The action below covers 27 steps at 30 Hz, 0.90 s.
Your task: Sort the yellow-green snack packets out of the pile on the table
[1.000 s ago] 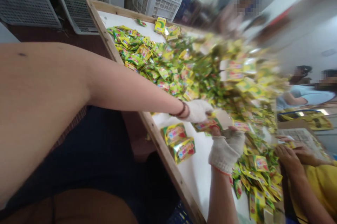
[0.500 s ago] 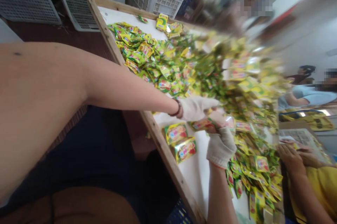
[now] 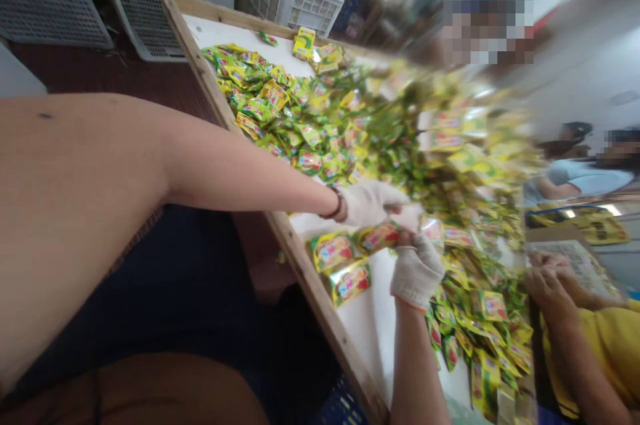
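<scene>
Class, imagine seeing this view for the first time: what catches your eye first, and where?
First, the sprawling heap of yellow-and-green packets, spread across a wooden-rimmed table. Next, the pale-gloved left hand and right hand, close together at a printed carton, right of the picture's centre.

The left arm (image 3: pixel 235 162) enters from the left edge, slightly bent at the elbow, its forearm slanting down to the wrist (image 3: pixel 339 204) near the centre of the frame. The left hand (image 3: pixel 369 204), gloved, points rightward. The right forearm (image 3: pixel 417 358) stands nearly upright from the bottom edge, right of centre; the right hand (image 3: pixel 417 270), also gloved, has curled fingers. Blur makes the left fingertips' exact bend hard to judge.
</scene>
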Each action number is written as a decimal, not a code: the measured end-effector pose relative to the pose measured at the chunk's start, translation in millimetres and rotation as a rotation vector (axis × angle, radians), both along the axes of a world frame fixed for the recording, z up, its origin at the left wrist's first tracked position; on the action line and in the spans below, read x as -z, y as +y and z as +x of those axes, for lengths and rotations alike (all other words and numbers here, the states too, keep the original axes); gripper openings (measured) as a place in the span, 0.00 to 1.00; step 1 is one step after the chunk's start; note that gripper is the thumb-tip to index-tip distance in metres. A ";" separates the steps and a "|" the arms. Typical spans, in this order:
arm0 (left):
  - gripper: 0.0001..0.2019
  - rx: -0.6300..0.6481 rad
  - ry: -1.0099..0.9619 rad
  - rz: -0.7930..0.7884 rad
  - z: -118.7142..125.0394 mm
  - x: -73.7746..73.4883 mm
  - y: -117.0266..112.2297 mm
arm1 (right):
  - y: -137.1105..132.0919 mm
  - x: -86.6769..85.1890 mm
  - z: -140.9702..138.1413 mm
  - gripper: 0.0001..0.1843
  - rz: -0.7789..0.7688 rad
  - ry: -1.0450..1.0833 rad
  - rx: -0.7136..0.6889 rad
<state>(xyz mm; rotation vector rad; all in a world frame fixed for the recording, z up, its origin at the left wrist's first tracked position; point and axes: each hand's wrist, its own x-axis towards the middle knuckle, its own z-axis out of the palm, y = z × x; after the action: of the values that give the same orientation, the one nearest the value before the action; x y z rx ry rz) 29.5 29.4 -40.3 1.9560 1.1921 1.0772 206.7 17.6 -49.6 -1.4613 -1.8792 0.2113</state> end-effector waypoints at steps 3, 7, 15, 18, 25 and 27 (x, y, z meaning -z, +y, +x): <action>0.07 0.015 0.015 -0.047 0.8 -2.9 -4.6 | -4.5 0.5 2.1 0.20 -0.014 0.055 -0.057; 0.10 -0.013 0.041 -0.100 1.9 -7.5 -10.5 | -4.4 4.9 8.2 0.22 -0.083 0.324 -0.133; 0.08 0.050 0.106 -0.097 -4.3 -19.0 -21.2 | -0.2 8.7 21.3 0.15 -0.142 0.438 -0.253; 0.15 -0.042 0.052 -0.170 -5.6 -27.4 -24.1 | -2.8 8.6 21.8 0.14 -0.067 0.316 -0.205; 0.05 0.058 0.245 -0.093 -0.4 -38.2 -10.9 | -7.4 11.3 26.4 0.19 -0.029 0.166 -0.179; 0.05 0.035 0.273 -0.105 -0.2 -38.6 -9.0 | -11.6 7.4 23.3 0.22 -0.065 0.172 -0.188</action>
<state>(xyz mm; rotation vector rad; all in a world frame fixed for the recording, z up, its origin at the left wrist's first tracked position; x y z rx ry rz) 29.3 20.4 -1.7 2.0791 1.3225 0.7303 230.0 6.0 -57.0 -1.2654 -1.8825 0.4767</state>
